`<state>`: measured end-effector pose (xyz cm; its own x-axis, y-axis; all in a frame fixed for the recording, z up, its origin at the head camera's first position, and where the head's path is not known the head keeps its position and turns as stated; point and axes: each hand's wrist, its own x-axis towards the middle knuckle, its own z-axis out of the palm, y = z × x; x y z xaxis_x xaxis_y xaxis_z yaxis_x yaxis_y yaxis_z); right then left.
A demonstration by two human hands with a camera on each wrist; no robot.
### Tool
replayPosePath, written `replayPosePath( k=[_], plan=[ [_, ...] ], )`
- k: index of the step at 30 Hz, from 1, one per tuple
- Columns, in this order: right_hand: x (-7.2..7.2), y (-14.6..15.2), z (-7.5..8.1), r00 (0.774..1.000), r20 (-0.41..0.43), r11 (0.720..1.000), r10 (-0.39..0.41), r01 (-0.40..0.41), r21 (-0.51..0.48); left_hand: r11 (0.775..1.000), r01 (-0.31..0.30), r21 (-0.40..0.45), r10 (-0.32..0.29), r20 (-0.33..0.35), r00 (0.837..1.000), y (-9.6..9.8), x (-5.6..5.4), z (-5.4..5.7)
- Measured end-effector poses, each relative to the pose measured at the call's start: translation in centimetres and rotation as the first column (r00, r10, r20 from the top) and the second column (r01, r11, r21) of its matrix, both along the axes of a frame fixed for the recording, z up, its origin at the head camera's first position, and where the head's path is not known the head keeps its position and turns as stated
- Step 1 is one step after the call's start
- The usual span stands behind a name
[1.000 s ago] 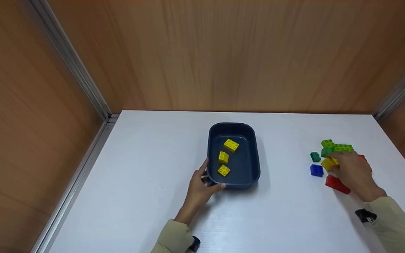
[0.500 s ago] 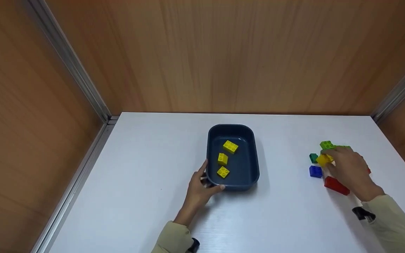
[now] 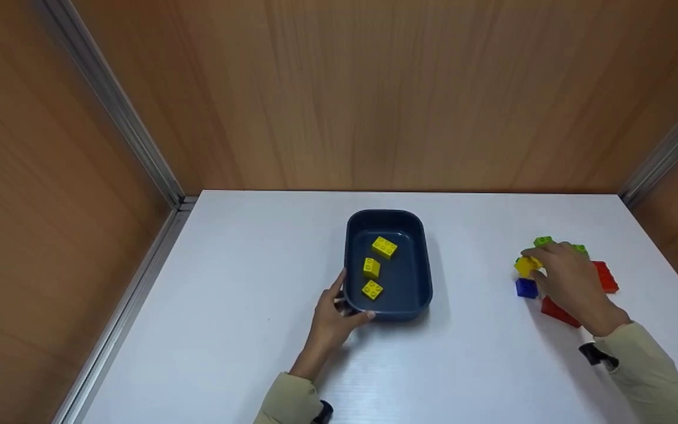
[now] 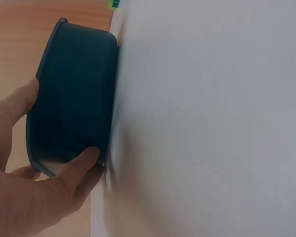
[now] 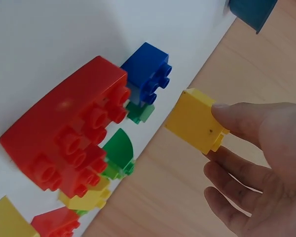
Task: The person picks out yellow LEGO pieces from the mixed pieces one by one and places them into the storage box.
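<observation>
My left hand [image 3: 330,321] grips the near left corner of a dark blue rectangular dish [image 3: 405,282] on the white table. Inside the dish lie three yellow toy bricks, one of them this brick [image 3: 372,268]. Over at the right, my right hand [image 3: 571,282] pinches another yellow brick [image 3: 526,267]. In the right wrist view that brick [image 5: 191,121] sits between thumb and fingers, raised off the table. Below the held brick is a blue brick [image 3: 527,288]. A long red brick [image 3: 559,312] lies nearer me, partly behind the right hand.
Light green bricks [image 3: 543,241] lie beyond the right hand, and a red brick [image 3: 605,277] to its right. The right wrist view also shows a curved green brick [image 5: 121,150] and yellow bricks [image 5: 10,219]. A wooden panel [image 3: 374,94] rises behind the table.
My right hand has moved left with the yellow brick, away from the green bricks, uncovering the red brick at the right. The left hand keeps its hold on the dish.
</observation>
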<state>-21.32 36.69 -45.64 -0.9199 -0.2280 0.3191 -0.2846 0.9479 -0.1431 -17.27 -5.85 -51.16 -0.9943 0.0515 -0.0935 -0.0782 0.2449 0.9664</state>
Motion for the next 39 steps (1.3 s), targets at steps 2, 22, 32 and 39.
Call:
replayPosePath(
  k=[2,22,32,39],
  plan=[
    [0.0,-0.4,0.2,1.0,0.007,1.0,0.004,-0.004,0.006,1.0,-0.001,-0.003,0.001,0.0,1.0,0.0,0.0,0.0],
    [-1.4,-6.5,3.1,0.997,0.041,0.998,0.067,-0.067,0.02,1.0,0.007,-0.025,-0.007,-0.014,1.0,-1.1,-0.3,0.0],
    [-2.3,-9.8,4.4,0.994,0.071,0.996,0.087,-0.087,-0.004,0.999,0.001,-0.044,-0.001,0.0,1.0,-1.3,-0.4,0.2],
    [-3.1,-11.6,5.0,0.99,0.06,0.991,0.13,-0.132,0.024,0.998,-0.002,-0.056,0.002,0.007,1.0,-1.2,-0.4,0.1]
  ],
)
